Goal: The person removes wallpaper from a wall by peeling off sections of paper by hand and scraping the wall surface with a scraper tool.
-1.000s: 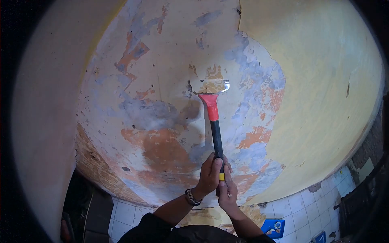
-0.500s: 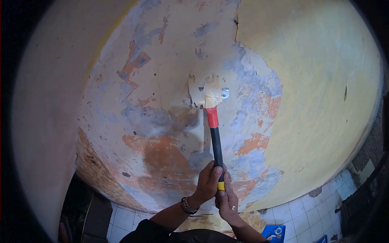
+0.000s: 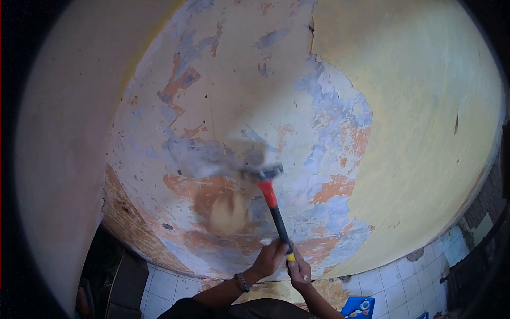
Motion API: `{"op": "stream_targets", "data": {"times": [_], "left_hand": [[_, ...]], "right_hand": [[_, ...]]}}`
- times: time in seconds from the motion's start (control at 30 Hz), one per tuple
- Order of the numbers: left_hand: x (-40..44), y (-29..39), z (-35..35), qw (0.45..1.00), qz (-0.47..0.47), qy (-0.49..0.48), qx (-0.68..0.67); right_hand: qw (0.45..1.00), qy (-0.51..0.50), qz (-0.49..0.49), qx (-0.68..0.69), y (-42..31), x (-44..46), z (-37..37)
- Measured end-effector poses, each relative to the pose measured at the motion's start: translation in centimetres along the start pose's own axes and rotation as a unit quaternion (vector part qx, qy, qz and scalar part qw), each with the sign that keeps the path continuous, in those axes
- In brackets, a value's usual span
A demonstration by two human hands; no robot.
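My left hand is closed around the black part of a long-handled scraper. Lower down, by the yellow end of the handle, my right hand is closed on it too. The scraper's red neck points up and slightly left, and its dark metal head lies against the wall. The head is a little blurred. Around it the wall shows patches of cream, lilac and orange where paint is stripped. A blurred pale paint flake is in the air left of the handle.
Yellow paint still covers the wall on the right, with a ragged edge. White tiles cover the floor at the bottom. A blue object lies there with a roll-like ring on it. Dark furniture stands at lower left.
Both hands have drawn the scraper downward, and its head has moved down and slightly left. The cream paint at the blade has come off the wall, and a flake is falling.
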State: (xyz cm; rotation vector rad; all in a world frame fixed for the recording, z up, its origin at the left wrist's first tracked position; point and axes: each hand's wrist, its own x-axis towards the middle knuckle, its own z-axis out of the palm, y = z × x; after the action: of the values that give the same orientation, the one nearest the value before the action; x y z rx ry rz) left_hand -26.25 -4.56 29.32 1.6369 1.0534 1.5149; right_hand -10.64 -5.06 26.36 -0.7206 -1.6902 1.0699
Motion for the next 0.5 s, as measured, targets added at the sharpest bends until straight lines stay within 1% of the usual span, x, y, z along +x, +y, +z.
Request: {"op": "stream_targets", "data": {"times": [0.03,0.1,0.13,0.17,0.2,0.23,0.27,0.3,0.33,0.4,0.43,0.5], "left_hand": [[-1.0,-0.5,-1.4,1.0,-0.002,-0.002,0.0],[-2.2,-1.0,-4.9,0.979,-0.044,-0.102,0.172],[-1.7,0.5,-6.3,0.981,0.018,0.029,0.193],[-0.2,3.5,-7.3,0.947,0.062,0.171,0.266],[1.7,4.5,-9.1,0.883,0.176,0.254,0.352],[3.8,5.6,-10.9,0.844,0.266,0.288,0.366],[6.6,7.9,-11.6,0.813,0.28,0.313,0.403],[8.9,10.0,-12.0,0.779,0.295,0.34,0.438],[10.9,10.4,-11.8,0.778,0.297,0.341,0.437],[14.2,9.4,-10.5,0.694,0.264,0.349,0.572],[14.6,8.6,-9.6,0.691,0.265,0.354,0.571],[14.3,6.2,-7.4,0.697,0.257,0.274,0.611]], "right_hand": [[1.0,0.001,0.002,0.001,2.2,-2.0,-0.6],[0.997,0.051,-0.051,-0.013,5.3,-4.5,-2.0],[0.998,0.05,-0.048,-0.011,4.9,-5.1,-2.6],[0.995,0.097,-0.007,0.021,3.4,-5.9,-3.0],[0.988,0.144,0.034,0.052,2.5,-6.4,-3.4],[0.981,0.162,0.043,0.098,2.3,-6.5,-3.6],[0.972,0.181,0.048,0.144,2.2,-6.2,-3.7],[0.969,0.179,0.065,0.16,1.4,-5.7,-4.0],[0.969,0.178,0.062,0.16,1.5,-5.4,-4.0],[0.971,0.17,0.055,0.161,2.0,-4.3,-4.1],[0.972,0.16,0.028,0.17,2.3,-3.7,-4.0],[0.974,0.149,0.024,0.169,1.7,-2.4,-4.0]]}}
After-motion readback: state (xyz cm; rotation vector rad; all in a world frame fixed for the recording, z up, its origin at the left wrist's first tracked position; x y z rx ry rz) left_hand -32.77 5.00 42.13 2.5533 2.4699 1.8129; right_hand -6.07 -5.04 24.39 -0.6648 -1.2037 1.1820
